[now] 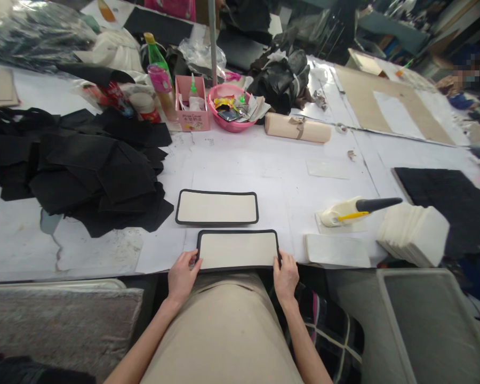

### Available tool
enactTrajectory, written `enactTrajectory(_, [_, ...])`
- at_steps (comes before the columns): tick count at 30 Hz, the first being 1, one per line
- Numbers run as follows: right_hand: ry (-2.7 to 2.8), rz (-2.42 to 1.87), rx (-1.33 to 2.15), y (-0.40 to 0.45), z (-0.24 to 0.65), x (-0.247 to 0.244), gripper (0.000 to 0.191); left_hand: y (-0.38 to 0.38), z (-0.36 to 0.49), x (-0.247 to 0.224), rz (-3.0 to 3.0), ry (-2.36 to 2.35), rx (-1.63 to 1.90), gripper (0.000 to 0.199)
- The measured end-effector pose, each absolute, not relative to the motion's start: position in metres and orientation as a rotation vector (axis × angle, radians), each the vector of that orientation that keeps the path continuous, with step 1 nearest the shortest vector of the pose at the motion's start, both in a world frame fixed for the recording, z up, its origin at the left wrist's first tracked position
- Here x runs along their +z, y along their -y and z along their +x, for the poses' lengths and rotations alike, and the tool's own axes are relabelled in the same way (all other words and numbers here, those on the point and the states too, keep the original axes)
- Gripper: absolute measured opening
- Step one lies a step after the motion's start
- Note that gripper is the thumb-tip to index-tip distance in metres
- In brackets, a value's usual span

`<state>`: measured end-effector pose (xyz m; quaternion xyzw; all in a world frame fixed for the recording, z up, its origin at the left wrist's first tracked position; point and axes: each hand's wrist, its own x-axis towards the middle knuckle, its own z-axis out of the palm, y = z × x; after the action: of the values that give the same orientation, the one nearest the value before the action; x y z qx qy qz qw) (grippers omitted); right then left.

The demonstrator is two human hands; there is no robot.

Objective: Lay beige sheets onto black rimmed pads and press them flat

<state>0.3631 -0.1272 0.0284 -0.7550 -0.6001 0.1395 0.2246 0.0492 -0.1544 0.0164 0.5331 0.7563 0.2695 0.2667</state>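
A cream rectangular panel with a black border (238, 249) lies at the table's front edge, close to my body. My left hand (184, 271) pinches its left end between thumb and fingers. At the right end, my right hand (285, 272) grips the border in the same way. Just behind it, a second black-edged cream panel (217, 207) rests flat on the white table, untouched, set slightly to the left. The fingertips under the held panel are partly hidden.
Black cut pieces (92, 165) are heaped at left. At right are a glue container with a brush (340, 212), white sheets (336, 250), a stack of white pieces (414, 234) and a black stack (444, 202). Behind stand a pink box (192, 118) and pink basket (234, 125).
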Motion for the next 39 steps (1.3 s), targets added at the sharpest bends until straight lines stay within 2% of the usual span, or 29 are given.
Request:
enactTrajectory(5, [1.225,-1.940,0.866,0.128,0.358,0.038,0.027,0.150,0.049,0.022,0.980,-1.976,0.932,0.028])
enactTrajectory(8, [1.013,-1.794,1.040,0.119,0.355,0.047,0.027,0.142,0.041,0.030,0.716,-1.877,1.056,0.034])
enactTrajectory(13, [0.930,-1.656,1.152,0.072,0.335,0.058,0.027,0.102,0.014,0.051,0.609,-1.789,1.242,0.036])
enactTrajectory(19, [1.108,-1.567,1.097,-0.001,0.296,0.039,0.024,0.032,-0.012,0.057,0.688,-1.843,1.400,0.034])
enactTrajectory(22, [1.291,-1.752,0.935,-0.020,0.287,0.028,0.023,0.011,-0.021,0.046,0.801,-1.980,1.310,0.032])
enactTrajectory(26, [1.482,-1.935,0.668,-0.024,0.298,0.022,0.024,0.011,-0.026,0.036,1.073,-2.347,0.993,0.029])
enactTrajectory(31, [1.346,-1.962,0.781,-0.030,0.351,0.012,0.023,0.039,-0.001,0.039,1.567,-2.588,0.883,0.030])
enactTrajectory(33, [1.272,-2.007,0.838,-0.043,0.378,0.007,0.023,0.053,0.022,0.036,1.713,-2.404,0.783,0.029])
enactTrajectory(37, [1.238,-2.100,0.840,-0.085,0.430,0.002,0.021,0.079,0.073,0.016,1.875,-1.727,0.691,0.028])
enactTrajectory(39, [1.261,-2.153,0.817,-0.112,0.454,0.003,0.019,0.090,0.090,0.000,1.807,-1.653,0.688,0.031])
